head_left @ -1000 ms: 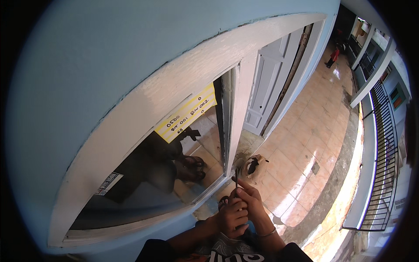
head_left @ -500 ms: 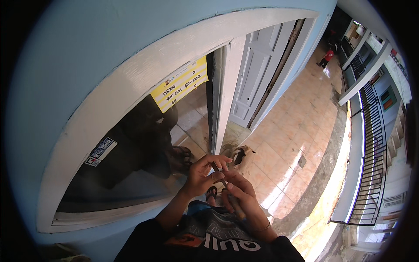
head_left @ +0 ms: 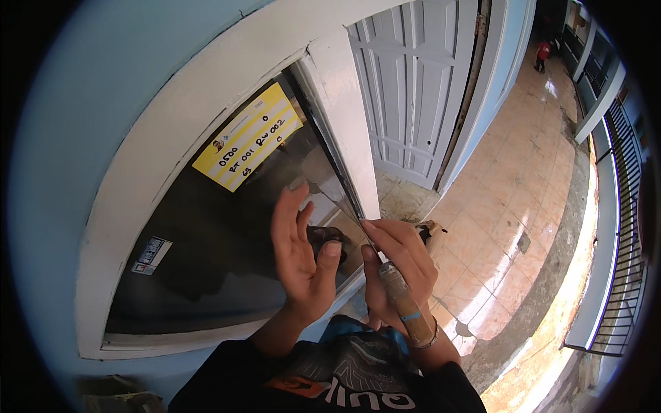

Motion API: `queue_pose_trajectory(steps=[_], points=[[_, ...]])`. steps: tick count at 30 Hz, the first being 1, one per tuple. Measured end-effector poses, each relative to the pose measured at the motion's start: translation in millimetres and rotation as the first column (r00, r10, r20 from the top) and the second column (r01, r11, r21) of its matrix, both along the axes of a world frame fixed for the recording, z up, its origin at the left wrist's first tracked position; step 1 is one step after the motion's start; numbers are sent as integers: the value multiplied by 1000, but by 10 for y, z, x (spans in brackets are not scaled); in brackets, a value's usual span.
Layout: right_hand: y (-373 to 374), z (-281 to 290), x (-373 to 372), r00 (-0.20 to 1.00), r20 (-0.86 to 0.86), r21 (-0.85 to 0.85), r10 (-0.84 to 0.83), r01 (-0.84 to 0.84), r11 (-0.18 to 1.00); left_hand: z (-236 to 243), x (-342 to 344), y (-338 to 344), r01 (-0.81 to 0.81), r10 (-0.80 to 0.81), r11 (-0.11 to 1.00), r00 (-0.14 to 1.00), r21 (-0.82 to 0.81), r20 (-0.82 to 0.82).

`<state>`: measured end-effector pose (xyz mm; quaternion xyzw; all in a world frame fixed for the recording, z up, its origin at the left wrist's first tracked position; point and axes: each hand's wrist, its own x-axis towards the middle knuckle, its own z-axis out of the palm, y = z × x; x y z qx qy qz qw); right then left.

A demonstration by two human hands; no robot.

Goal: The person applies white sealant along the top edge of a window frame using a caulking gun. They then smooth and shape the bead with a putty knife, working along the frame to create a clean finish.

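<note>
My right hand (head_left: pixel 407 265) is closed round a worn tool with a wooden handle (head_left: pixel 394 286) and a narrow metal blade. The blade points up and away from me, close to the white post at the window's right edge; its exact kind is unclear. Beside it my left hand (head_left: pixel 297 258) is raised in front of the dark window glass (head_left: pixel 206 255), fingers stretched out and nothing held. The white window frame (head_left: pixel 165 131) surrounds the glass. A yellow-and-white striped sticker (head_left: pixel 248 138) is on the upper part of the pane.
A grey panelled door (head_left: pixel 413 89) stands right of the window. Tiled floor (head_left: pixel 496 193) runs along the wall towards a person in red (head_left: pixel 543 54) far off. A black railing (head_left: pixel 620 227) borders the walkway. A small blue-and-white sticker (head_left: pixel 151 255) is low on the glass.
My hands were together around the tool's blade; my left hand has let go and opened. My right hand now grips the tool higher and nearer the window post. The view has moved closer to the window.
</note>
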<state>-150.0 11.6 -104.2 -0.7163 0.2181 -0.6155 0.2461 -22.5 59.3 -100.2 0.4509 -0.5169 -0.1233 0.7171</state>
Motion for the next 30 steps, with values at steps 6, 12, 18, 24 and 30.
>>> queue_pose_trajectory(steps=[6, 12, 18, 24, 30], points=[[-481, 84, 432, 995, 94, -128, -42, 54, 990, 419, -41, 171, 172, 30, 966, 667, -193, 744], [-530, -88, 685, 979, 201, -98, -31, 51, 994, 383, -130, -87, 245, -88, 964, 666, -106, 741], [-631, 28, 800, 969, 240, -177, -59, 103, 979, 593, -108, -196, 152, -35, 986, 554, -60, 832], [-592, 353, 882, 970, 227, -183, -84, 127, 975, 883, -28, -247, 208, 16, 958, 646, -197, 763], [-583, 411, 892, 967, 246, -129, -62, 96, 987, 1035, 98, -245, 302, -55, 937, 622, -174, 781]])
